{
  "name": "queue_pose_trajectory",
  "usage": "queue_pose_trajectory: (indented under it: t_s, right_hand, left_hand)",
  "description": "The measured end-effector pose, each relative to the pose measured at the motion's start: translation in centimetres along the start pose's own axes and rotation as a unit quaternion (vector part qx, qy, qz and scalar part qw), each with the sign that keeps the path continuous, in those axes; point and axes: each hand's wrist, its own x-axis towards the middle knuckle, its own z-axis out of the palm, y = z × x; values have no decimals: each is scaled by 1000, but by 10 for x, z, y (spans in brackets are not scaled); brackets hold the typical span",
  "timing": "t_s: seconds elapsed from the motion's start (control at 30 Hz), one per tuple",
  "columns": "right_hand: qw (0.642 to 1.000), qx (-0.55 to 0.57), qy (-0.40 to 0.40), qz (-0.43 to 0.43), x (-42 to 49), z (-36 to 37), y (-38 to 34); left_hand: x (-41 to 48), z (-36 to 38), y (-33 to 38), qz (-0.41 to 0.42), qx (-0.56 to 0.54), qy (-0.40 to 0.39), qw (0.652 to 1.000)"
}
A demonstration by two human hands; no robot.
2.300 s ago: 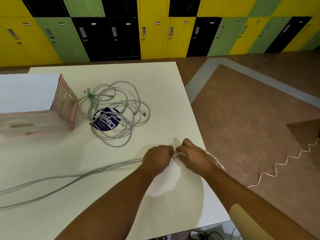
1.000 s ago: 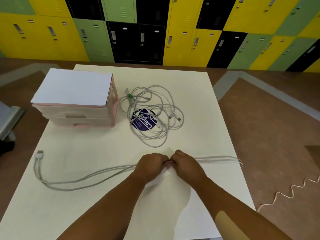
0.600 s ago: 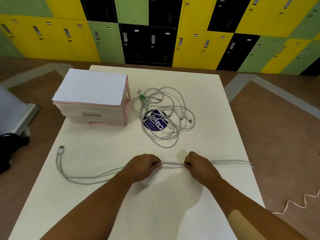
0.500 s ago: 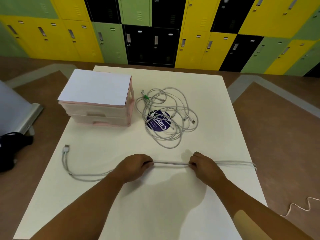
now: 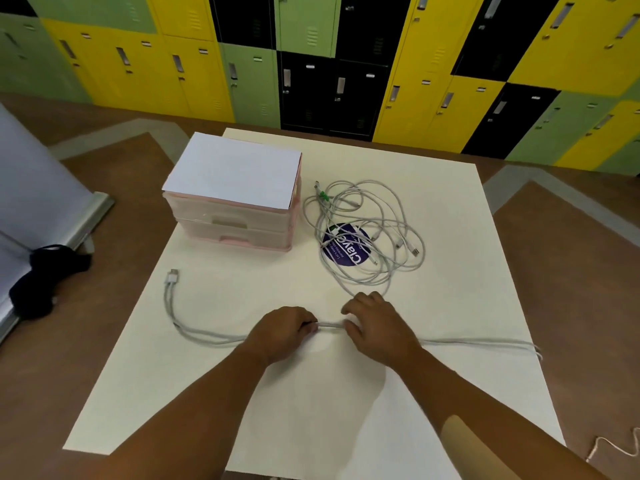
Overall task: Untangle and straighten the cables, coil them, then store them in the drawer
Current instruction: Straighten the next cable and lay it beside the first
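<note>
Head camera looking down, and my left hand point(image 5: 284, 332) is curled round the doubled cable point(image 5: 207, 338), pinching it near the 6 o'clock side of the table point(image 5: 450, 209). My right hand point(image 5: 379, 329) sits on the same cable just beside it, fingers loose and half spread; whether the thumb is really pinching, I can't tell from here. The cable lies flat both ways: its plug point(image 5: 172, 276) is out at 9 o'clock, and the other end reaches the table edge at 3 o'clock. Light, limp, smooth-jacketed stuff, so I reckon it will slide through a loose grip and sag wherever it is unsupported. Best taken by the strands, both together, not by the plug, where a tug could strain the joint. Up at 1 o'clock the tangle of cables point(image 5: 391, 216) lies on a purple sticker point(image 5: 346, 251), not yet sorted, and the drawer unit point(image 5: 239, 216) stands shut at 11 o'clock, well apart from my hands.
</note>
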Motion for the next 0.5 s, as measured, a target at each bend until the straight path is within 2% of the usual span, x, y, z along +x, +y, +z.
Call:
queue_pose_trajectory:
  t_s: [0.1,0.2,0.3,0.5]
  right_hand:
    - [998,42,-36,-2,15,18,-28]
    - [992,89,-79,39,20,33,-40]
    - [990,105,-67,63,21,41,-38]
    - [993,84,-69,40,27,42,-38]
  left_hand:
    - [-2,-1,0,10,-7,9,1000]
    - [-5,-3,-3,5,-12,7,1000]
    - [-11,-9,-13,-16,2,13,1000]
    - [-35,-34,-50,-26,23,6,999]
